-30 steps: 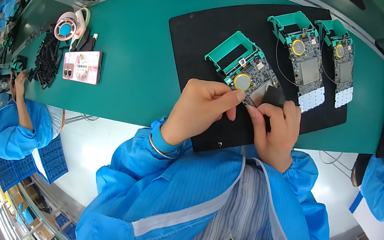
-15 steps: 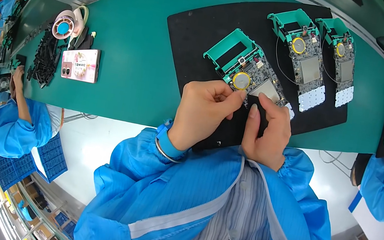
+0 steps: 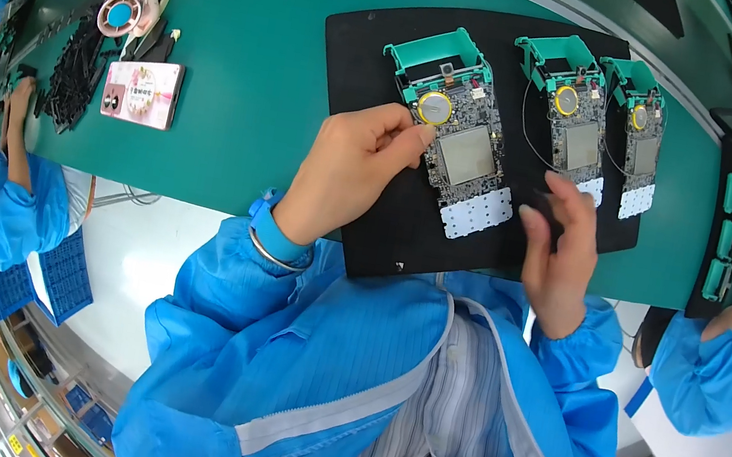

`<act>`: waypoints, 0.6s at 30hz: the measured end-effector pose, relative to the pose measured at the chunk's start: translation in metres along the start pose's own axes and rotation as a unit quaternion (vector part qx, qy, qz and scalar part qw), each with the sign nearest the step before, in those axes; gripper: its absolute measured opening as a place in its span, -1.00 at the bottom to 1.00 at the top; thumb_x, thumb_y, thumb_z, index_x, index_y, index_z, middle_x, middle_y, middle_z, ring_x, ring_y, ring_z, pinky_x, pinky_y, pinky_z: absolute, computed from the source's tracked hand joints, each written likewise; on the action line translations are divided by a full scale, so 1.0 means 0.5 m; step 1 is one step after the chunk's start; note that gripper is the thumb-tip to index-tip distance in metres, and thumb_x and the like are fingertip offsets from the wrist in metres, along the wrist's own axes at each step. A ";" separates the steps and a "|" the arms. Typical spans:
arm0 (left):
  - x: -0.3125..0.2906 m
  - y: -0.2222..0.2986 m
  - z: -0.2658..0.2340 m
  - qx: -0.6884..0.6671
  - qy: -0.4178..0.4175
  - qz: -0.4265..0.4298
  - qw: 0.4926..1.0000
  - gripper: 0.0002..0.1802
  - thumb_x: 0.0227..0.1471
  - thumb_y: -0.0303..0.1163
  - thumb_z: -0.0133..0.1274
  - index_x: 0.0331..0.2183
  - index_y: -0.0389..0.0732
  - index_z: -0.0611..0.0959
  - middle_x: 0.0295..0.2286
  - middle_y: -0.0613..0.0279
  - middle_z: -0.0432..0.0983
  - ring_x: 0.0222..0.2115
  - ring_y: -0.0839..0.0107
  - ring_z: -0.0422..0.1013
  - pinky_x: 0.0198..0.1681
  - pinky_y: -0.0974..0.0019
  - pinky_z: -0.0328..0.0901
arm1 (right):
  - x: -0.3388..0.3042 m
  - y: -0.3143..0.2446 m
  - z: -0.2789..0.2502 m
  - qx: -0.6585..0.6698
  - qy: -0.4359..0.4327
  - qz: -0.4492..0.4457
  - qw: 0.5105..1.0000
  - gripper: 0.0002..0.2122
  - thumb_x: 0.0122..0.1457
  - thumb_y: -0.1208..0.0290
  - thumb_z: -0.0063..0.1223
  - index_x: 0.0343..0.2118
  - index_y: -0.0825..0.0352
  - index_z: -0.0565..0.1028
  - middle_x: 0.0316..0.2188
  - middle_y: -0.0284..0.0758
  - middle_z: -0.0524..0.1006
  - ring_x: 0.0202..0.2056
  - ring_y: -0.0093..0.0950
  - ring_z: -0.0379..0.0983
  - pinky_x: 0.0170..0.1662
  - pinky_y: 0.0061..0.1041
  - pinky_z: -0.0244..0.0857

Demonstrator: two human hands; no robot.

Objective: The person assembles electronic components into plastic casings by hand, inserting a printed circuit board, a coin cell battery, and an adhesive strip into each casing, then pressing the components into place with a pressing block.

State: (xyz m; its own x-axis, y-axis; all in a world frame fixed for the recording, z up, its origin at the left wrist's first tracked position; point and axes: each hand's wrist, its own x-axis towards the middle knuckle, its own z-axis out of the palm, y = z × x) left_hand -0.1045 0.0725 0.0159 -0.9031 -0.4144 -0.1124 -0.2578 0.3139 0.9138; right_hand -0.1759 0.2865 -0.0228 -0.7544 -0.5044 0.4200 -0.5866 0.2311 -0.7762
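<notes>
A circuit board [image 3: 489, 119] with a green plastic frame [image 3: 442, 49] at its far end lies on the black mat [image 3: 355, 55]. It carries a round yellow-rimmed coin cell [image 3: 435, 108], a silver metal shield [image 3: 467, 155] and a white perforated near end. My left hand [image 3: 347, 168] pinches the board's left edge just below the coin cell. Off the board's right side, my right hand [image 3: 565, 251] hovers with thumb and forefinger apart. Its fingertips are close to the near end of a second board [image 3: 580, 146]; I see nothing clearly held in them.
A third similar board [image 3: 643, 153] lies further right, with thin grey cables beside these two. On the left of the green table are black parts [image 3: 75, 82], a pink phone [image 3: 142, 92] and a small fan [image 3: 120, 15]. People in blue work at both sides.
The board has turned more upright and shifted slightly left, with my left hand moving left along with it. My right hand has moved right, away from the board's near end, and its fingers have spread.
</notes>
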 end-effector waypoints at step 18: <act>0.012 -0.008 0.003 0.008 -0.050 -0.015 0.999 -0.79 0.02 -0.40 0.18 -0.51 -0.32 0.55 -0.65 0.38 0.44 -0.61 0.71 0.31 -0.56 0.60 0.19 | 0.092 0.012 0.011 -0.109 -0.155 -0.373 0.908 -0.74 -0.20 0.46 0.05 -0.35 0.39 0.48 -0.40 -0.30 0.41 -0.32 -0.37 0.34 -0.27 -0.37 0.25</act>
State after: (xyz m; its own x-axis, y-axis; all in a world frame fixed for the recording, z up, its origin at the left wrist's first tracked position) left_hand -0.1095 0.0697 0.0109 -0.9244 -0.3365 -0.1796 -0.2905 0.3157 0.9033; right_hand -0.2125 0.2603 -0.0110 -0.0238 -0.7908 0.6116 -0.9703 -0.1290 -0.2046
